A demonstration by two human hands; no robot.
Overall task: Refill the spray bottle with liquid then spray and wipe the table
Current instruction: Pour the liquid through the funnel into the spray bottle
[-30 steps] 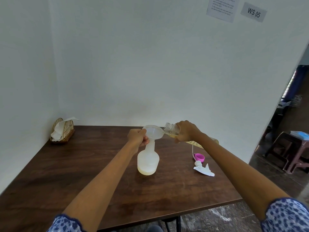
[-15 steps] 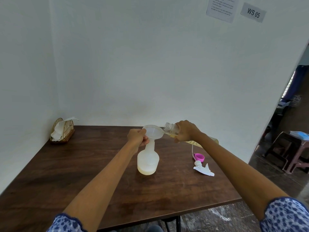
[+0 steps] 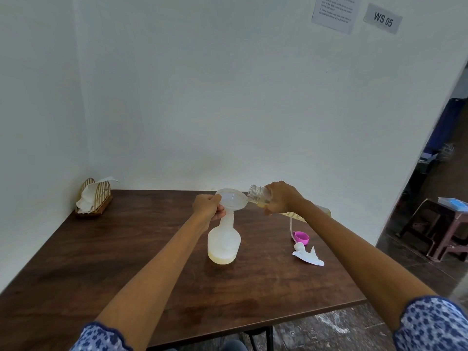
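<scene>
Left hand [image 3: 208, 206] grips the funnel [image 3: 231, 199] seated in the spray bottle [image 3: 224, 243] at table [image 3: 126, 249] centre, while right hand [image 3: 281, 198] grips the tilted refill bottle [image 3: 258, 195], mouth touching the funnel rim.

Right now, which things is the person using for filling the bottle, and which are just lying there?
In use: spray bottle, funnel, refill bottle, left hand, right hand.
Lying about: spray head, pink cap, napkin holder.

Dark wood table [image 3: 126, 262], w/ spray bottle [image 3: 224, 245], trigger head [image 3: 307, 255], pink cap [image 3: 301, 237], napkin holder [image 3: 94, 198]
</scene>
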